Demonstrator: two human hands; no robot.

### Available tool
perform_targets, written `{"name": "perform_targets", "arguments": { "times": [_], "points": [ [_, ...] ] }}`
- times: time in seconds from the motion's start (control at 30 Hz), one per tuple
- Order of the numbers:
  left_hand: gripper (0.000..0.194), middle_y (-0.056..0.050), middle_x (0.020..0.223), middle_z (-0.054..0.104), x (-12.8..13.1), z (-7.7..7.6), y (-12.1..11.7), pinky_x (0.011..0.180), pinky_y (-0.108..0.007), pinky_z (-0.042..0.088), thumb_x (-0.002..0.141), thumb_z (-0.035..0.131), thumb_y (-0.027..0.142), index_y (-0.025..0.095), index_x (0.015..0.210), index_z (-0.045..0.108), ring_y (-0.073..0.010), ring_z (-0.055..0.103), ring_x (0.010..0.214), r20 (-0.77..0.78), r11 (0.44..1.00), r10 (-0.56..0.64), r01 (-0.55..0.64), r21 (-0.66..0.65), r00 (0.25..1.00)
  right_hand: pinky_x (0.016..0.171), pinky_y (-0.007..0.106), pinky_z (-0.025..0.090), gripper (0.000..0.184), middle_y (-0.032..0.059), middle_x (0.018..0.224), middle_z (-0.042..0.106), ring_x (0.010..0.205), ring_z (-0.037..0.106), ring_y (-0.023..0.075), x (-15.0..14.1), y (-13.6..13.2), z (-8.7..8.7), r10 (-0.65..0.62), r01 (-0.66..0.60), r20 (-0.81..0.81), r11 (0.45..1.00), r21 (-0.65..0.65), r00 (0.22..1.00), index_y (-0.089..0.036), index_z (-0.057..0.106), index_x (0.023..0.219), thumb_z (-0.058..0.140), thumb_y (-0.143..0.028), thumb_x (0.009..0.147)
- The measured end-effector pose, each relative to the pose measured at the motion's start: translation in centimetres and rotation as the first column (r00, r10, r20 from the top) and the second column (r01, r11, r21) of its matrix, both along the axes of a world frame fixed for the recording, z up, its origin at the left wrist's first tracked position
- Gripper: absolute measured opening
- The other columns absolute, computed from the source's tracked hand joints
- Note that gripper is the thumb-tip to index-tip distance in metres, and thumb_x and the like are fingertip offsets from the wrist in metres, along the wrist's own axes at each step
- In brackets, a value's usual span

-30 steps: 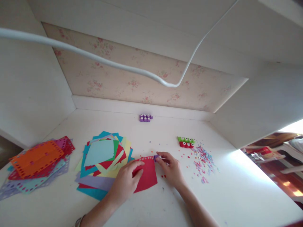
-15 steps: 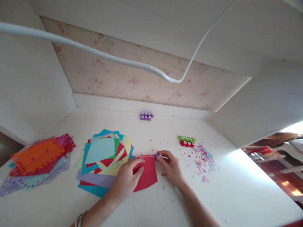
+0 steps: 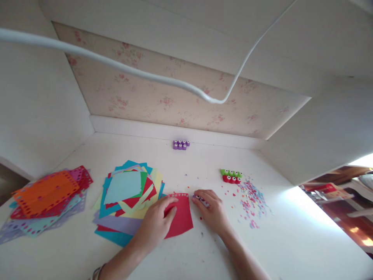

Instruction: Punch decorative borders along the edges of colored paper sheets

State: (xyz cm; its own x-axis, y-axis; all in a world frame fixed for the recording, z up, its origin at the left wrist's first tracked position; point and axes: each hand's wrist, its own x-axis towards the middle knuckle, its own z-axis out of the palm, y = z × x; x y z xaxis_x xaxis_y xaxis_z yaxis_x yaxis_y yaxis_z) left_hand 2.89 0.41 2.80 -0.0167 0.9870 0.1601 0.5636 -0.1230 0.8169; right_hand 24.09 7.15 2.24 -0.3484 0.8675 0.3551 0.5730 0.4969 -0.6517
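Red and thin, the sheet (image 3: 182,217) lies flat on the worktop (image 3: 175,258) between my two grips, a row of small holes along its far edge; it should be light and bendy, apt to crease or tear near those holes, so it is best steadied on its plain middle. My left grip (image 3: 159,216) rests over its left part, thumb and forefinger slightly parted and touching it; whether the hidden fingers pinch it I cannot tell. My right grip (image 3: 211,210) is curled around a purple punch (image 3: 201,200) just beyond the sheet's right edge, apart from it; the punch is largely covered, and I judge it hard, light and easiest taken by its sides. To the left lie a stack of coloured paper (image 3: 124,186) and, farther out, a pile of hole-edged sheets (image 3: 46,192). Rightward are scattered paper bits (image 3: 252,194), with green and red punches (image 3: 231,175) just beside them, and farthest back stand more purple punches (image 3: 180,145).
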Motion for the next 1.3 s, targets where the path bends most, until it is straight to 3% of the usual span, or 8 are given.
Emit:
{"name": "perform_targets", "arguments": {
  "times": [0.27, 0.73, 1.03, 1.3],
  "points": [
    [0.033, -0.005, 0.117, 0.069, 0.44, 0.05, -0.47, 0.098, -0.036, 0.049, 0.09, 0.047, 0.019, 0.023, 0.119, 0.063, -0.0202, 0.063, 0.11, -0.109, 0.997, -0.065, 0.069, 0.031, 0.992, 0.088, 0.042, 0.053, 0.021, 0.0084, 0.103, 0.071, 0.1, 0.063, 0.0255, 0.05, -0.21, 0.18, -0.026, 0.024, 0.034, 0.999, 0.044, 0.999, -0.026, 0.071, 0.102, 0.055, -0.033, 0.091],
    [0.031, -0.001, 0.117, 0.069, 0.05, -0.28, -0.15, 0.099, -0.028, 0.047, 0.087, 0.055, 0.017, 0.024, 0.116, 0.064, -0.0176, 0.063, 0.11, 0.012, 0.997, -0.074, 0.074, -0.01, 0.997, 0.084, 0.036, 0.054, 0.02, 0.0067, 0.098, 0.072, 0.091, 0.067, 0.0215, 0.4, -0.13, 0.1, -0.047, 0.04, -0.12, 0.997, -0.06, 0.992, -0.023, 0.073, 0.094, 0.055, -0.03, 0.09],
    [0.031, -0.001, 0.12, 0.068, -0.03, -0.72, -0.17, 0.097, -0.03, 0.049, 0.088, 0.058, 0.022, 0.024, 0.118, 0.063, -0.0184, 0.063, 0.11, 0.047, 0.995, -0.084, 0.087, -0.045, 0.995, 0.083, 0.035, 0.053, 0.019, 0.0064, 0.098, 0.072, 0.091, 0.067, 0.022, 0.23, -0.05, 0.03, -0.061, 0.049, -0.151, 0.995, -0.082, 0.987, -0.023, 0.074, 0.092, 0.057, -0.031, 0.089],
    [0.022, -0.002, 0.107, 0.073, -0.01, -0.43, -0.25, 0.09, -0.03, 0.051, 0.089, 0.057, 0.023, 0.025, 0.107, 0.069, -0.0189, 0.067, 0.098, 0.039, 0.993, -0.114, 0.115, -0.022, 0.993, 0.081, 0.036, 0.053, 0.019, 0.0076, 0.098, 0.072, 0.089, 0.066, 0.0227, 0.21, -0.01, -0.09, -0.079, 0.06, -0.169, 0.991, -0.117, 0.982, -0.022, 0.073, 0.091, 0.058, -0.033, 0.089]
  ]
}}
